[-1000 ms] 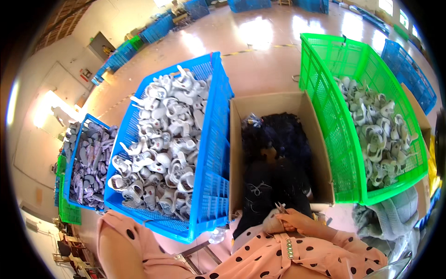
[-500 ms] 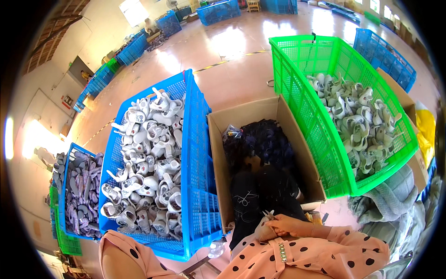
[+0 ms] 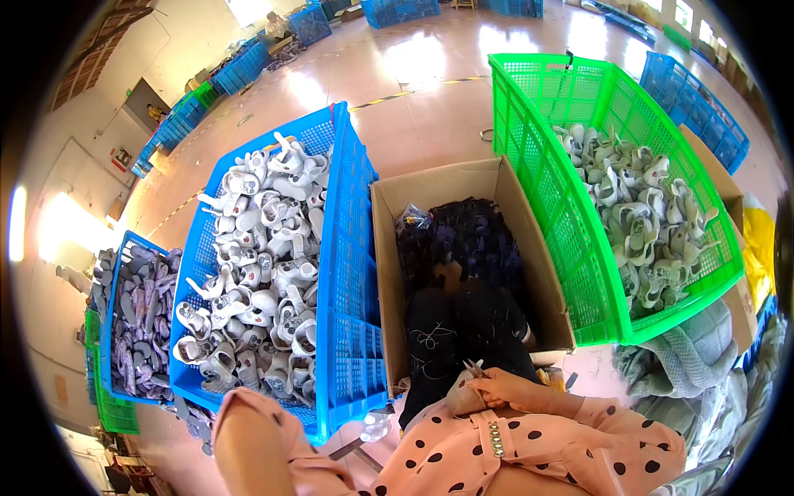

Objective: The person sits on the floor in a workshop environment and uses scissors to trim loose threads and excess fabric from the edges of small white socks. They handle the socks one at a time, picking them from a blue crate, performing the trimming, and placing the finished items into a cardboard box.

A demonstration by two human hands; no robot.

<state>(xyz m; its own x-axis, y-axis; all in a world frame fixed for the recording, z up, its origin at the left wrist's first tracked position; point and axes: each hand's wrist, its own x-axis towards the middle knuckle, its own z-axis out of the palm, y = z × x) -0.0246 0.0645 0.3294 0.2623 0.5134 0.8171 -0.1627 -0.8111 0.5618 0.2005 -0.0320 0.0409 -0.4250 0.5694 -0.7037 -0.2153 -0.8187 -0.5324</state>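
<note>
My right hand (image 3: 501, 389) is in front of my waist, its fingers closed round what looks like a small pair of snips (image 3: 474, 367) with two pointed metal tips showing. A beige-grey piece (image 3: 465, 399) lies against these fingers; its kind is unclear. Of my left side only the bent arm and polka-dot sleeve show, beside a blue crate; my left hand is out of the picture. That blue crate (image 3: 351, 248) holds many pale grey children's shoes (image 3: 263, 240). Ahead of my lap stands an open cardboard box (image 3: 542, 273) with dark pieces (image 3: 471, 240) inside.
On the right a green crate (image 3: 550, 223) holds more pale shoes (image 3: 645, 215), with grey cloth (image 3: 682, 355) and a yellow bag (image 3: 758, 248) beside it. At far left another blue crate (image 3: 116, 331) contains purple-grey shoe pieces (image 3: 149, 331). More crates line the far wall.
The view has shifted slightly, and the crates sit a little higher in it. My left arm has come further in, toward the right. My right hand keeps its hold near my waist.
</note>
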